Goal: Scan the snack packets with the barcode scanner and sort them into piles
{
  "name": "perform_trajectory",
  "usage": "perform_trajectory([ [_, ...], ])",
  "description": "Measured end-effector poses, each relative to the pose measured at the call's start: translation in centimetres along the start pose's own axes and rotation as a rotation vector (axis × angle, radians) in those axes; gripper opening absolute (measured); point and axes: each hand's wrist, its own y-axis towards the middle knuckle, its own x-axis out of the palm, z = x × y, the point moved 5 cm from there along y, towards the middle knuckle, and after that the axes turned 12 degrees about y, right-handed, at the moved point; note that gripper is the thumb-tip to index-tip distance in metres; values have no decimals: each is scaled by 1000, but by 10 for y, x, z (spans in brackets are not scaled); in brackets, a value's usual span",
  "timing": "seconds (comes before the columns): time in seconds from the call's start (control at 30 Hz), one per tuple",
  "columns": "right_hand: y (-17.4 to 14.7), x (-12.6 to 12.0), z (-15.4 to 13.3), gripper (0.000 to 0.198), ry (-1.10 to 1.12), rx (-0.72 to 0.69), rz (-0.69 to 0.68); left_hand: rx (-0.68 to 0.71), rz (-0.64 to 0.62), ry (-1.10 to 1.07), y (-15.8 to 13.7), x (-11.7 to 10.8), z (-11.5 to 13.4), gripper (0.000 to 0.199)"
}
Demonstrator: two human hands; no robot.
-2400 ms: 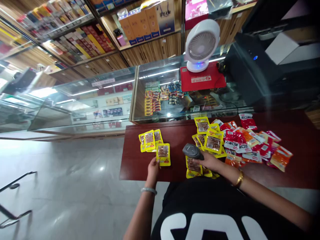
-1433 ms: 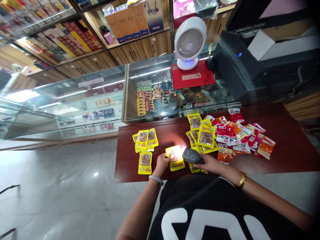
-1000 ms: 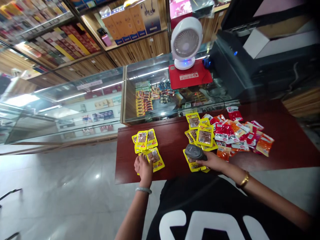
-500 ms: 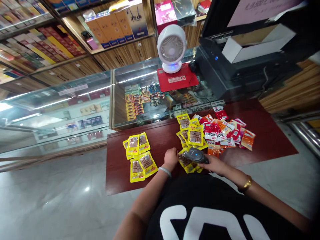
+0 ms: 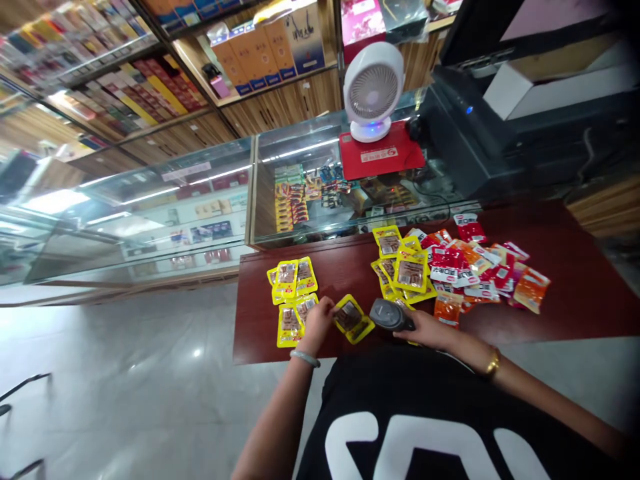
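- Left hand [image 5: 317, 322] pinches one yellow snack packet [image 5: 351, 317], fingers closed on its left edge; packet sits low over the dark red table [image 5: 575, 307], looks slightly lifted, hard to tell.
- Right hand [image 5: 425, 328] is wrapped around a grey handheld scanner [image 5: 389, 315], just right of that packet.
- Small yellow packet group [image 5: 293, 290] lies just left of the left hand.
- Bigger mixed pile [image 5: 450, 270], yellow, red and orange, behind the scanner.
- White fan [image 5: 373, 90] on the glass counter [image 5: 320, 187] beyond.

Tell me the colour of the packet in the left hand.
Yellow packet, seen in the head view.
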Motion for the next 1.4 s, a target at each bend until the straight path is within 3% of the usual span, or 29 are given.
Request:
perform_trajectory([
  [0.17, 12, 8, 0, 52, 37, -23, -40, -222, 171, 39, -13, -74, -71, 12],
  [0.23, 15, 10, 0, 51, 61, -39, -4, -282, 290, 81, -15, -92, -77, 23],
  [0.3, 16, 9, -2, 52, 69, -56, 40, -269, 437, 148, -13, -96, -64, 40],
  [0.37, 14, 5, -3, 51, 70, -60, 80, -188, 532, 190, -7, -84, -35, 45],
  [0.43, 8, -1, -3, 51, 90, -47, 132, -59, 501, 161, 5, -58, 1, 39],
  [0.53, -6, -14, 0, 53, 176, -20, 225, 137, 253, 6, 31, -4, 60, 24],
  [0.63, -22, -27, 7, 52, 271, 13, 323, 226, 9, -109, 59, 40, 115, 21],
  [0.8, -44, -50, 23, 59, 277, 37, 513, 194, -119, -18, 98, 68, 187, 32],
  [0.93, -54, -60, 31, 62, 293, 46, 589, 121, -160, 104, 115, 78, 210, 42],
  [1.07, -56, -59, 32, 58, 282, 39, 591, 144, -207, 10, 120, 88, 203, 18],
  [1.27, -38, -46, 21, 53, 233, 38, 489, 44, -164, -449, 112, 84, 153, 29],
  [1.4, -16, -30, 4, 49, 233, 38, 364, -47, -99, -602, 98, 71, 125, 32],
])
